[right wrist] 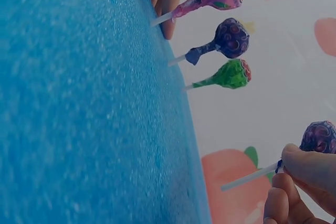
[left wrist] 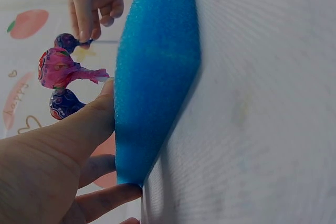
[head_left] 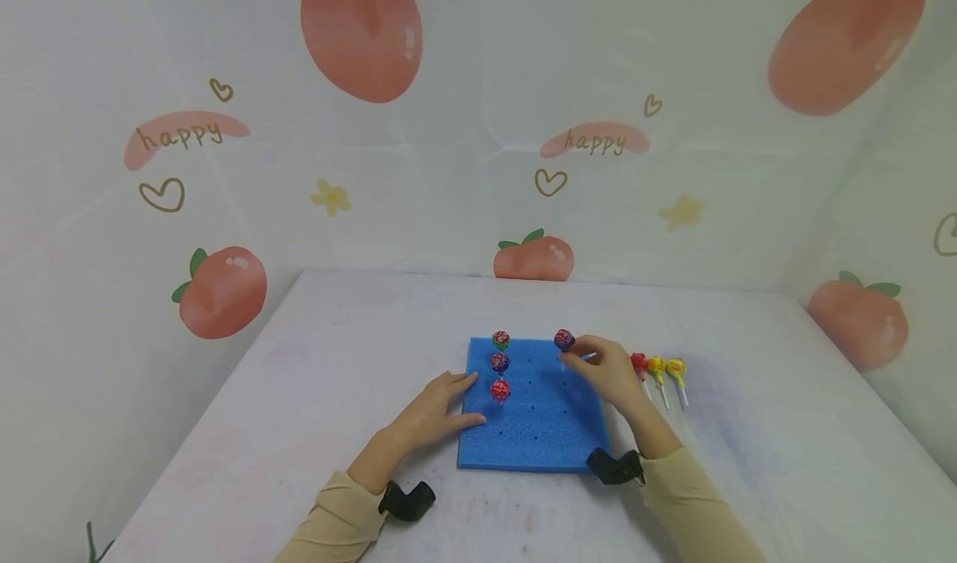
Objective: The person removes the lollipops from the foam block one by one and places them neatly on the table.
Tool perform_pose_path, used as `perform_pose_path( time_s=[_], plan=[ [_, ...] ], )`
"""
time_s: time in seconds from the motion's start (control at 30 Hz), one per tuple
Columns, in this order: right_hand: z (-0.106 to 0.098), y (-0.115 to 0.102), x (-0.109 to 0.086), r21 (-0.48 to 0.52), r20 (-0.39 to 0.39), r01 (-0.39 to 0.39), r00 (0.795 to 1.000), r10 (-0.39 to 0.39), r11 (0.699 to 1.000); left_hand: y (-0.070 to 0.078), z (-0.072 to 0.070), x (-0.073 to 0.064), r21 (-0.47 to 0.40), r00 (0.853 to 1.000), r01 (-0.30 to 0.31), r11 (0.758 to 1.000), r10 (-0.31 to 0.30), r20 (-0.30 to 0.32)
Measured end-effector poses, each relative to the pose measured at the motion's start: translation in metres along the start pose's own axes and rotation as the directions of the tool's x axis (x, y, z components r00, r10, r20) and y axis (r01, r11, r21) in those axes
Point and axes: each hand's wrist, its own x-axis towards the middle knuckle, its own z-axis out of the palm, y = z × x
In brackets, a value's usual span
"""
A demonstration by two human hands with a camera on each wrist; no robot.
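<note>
A blue foam board with small holes lies on the table. Along its left side stand three lollipops: a green one at the back, a dark purple one in the middle and a pink-red one in front. My right hand pinches another purple lollipop just below its candy, over the board's back right part. In the right wrist view its white stick's tip hangs free of the foam. My left hand rests at the board's left edge, thumb and fingers spread against it.
To the right of the board lie several more lollipops, a red one and two yellow ones among them, sticks toward the front. A printed cloth backdrop rises behind the white table.
</note>
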Motion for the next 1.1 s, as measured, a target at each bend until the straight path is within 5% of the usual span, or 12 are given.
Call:
perform_pose_path(
  time_s=[1.1],
  plan=[
    [-0.030, 0.026, -0.008, -0.045, -0.050, -0.098, 0.994, 0.096, 0.994, 0.002, -0.001, -0.001, 0.007, 1.000, 0.011, 1.000, -0.012, 0.006]
  ],
)
